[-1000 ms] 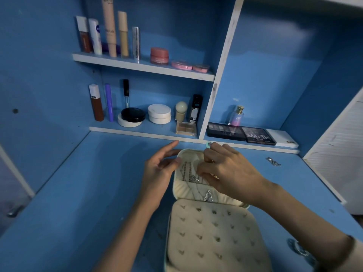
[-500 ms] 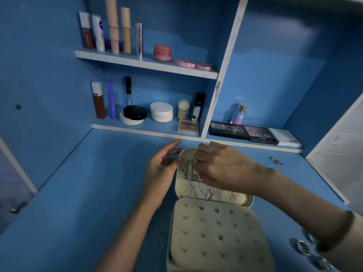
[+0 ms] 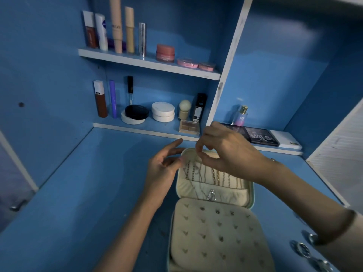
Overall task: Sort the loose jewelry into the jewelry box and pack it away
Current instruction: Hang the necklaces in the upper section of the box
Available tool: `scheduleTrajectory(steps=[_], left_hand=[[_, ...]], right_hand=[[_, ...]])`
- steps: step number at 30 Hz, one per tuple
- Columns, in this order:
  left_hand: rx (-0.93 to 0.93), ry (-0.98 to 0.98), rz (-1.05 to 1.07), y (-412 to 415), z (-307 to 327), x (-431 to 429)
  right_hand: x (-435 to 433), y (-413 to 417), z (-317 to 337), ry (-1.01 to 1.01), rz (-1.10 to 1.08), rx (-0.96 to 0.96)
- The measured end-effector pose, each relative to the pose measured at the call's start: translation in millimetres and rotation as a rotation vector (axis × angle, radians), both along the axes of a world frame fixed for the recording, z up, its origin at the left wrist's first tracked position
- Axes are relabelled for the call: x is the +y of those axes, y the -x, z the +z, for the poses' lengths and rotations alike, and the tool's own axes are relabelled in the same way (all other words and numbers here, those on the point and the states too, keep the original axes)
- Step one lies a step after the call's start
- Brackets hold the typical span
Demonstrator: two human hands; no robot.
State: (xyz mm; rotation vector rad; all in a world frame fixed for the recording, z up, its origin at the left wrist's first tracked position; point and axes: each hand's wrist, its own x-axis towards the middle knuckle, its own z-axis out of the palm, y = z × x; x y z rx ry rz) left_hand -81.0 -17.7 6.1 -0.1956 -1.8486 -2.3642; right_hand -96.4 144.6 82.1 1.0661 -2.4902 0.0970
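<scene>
My right hand point(image 3: 225, 152) pinches a thin silver chain point(image 3: 198, 169) over the open cream jewelry box point(image 3: 214, 193); my left hand point(image 3: 163, 169), fingers spread, steadies it. Best lay it straight, untangled.

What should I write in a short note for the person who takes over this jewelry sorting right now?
Left hand: open, fingers at the left edge of the jewelry box, holding nothing.
Right hand: raised over the far part of the box, thumb and forefinger pinched together; whether a thin chain is between them cannot be told.
Box: open on the blue desk. Several necklaces hang in the far half, one with a silver pendant. The near padded panel holds a few small studs.
Left: rings lie loose on the desk at the right; put them in, then close the box and pack it away.
</scene>
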Motion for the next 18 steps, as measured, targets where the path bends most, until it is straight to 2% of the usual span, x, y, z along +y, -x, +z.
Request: scheduleTrajectory(steps=[8, 12, 18], left_hand=[[-0.009, 0.011, 0.012, 0, -1, -1], [-0.007, 0.015, 0.007, -1, 0, -1], [-0.005, 0.018, 0.001, -2, 0, -1]], right_hand=[[20, -27, -15, -0.015, -0.002, -0.211], [28, -37, -24, -0.119, 0.037, -0.313], [27, -43, -31, -0.219, 0.056, -0.269]])
